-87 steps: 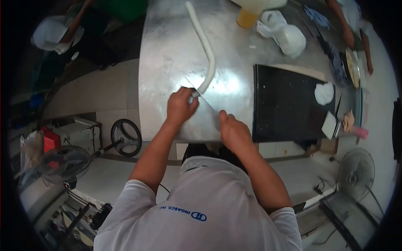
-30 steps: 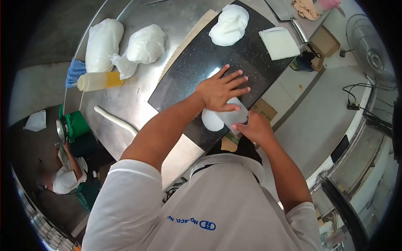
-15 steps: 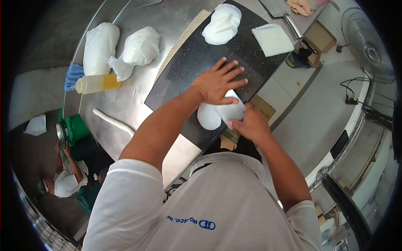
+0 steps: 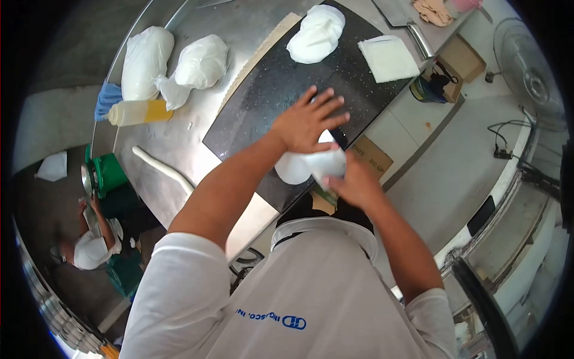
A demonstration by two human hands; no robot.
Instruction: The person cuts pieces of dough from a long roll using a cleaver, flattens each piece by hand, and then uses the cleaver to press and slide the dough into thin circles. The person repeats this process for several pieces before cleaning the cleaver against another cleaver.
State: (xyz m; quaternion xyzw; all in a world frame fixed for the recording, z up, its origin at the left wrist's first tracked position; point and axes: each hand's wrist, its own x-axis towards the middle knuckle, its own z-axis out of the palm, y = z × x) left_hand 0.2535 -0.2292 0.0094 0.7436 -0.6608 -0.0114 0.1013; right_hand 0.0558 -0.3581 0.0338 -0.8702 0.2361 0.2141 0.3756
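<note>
My left hand (image 4: 311,122) lies with fingers spread over the black board (image 4: 251,113), palm down, its thumb at the top edge of a flat white piece (image 4: 327,161). My right hand (image 4: 356,182) grips that piece at its right side, near the board's front edge. It is smooth and pale; blur and my hands hide whether it is a scraper or dough. Partly under it, to the left, lies a thin round white dough sheet (image 4: 292,169). A larger white dough lump (image 4: 315,34) sits at the board's far end.
A folded white cloth (image 4: 390,58) lies at the board's right, near a broad metal blade's handle (image 4: 420,40). White bags (image 4: 146,63), a squeeze bottle of yellow liquid (image 4: 140,112) and a dough rope (image 4: 161,170) lie left. Another person (image 4: 98,245) works at far left.
The flat white piece and my right hand have shifted slightly left and down. My left hand has moved a little left, its fingers still spread. The view has shifted slightly.
</note>
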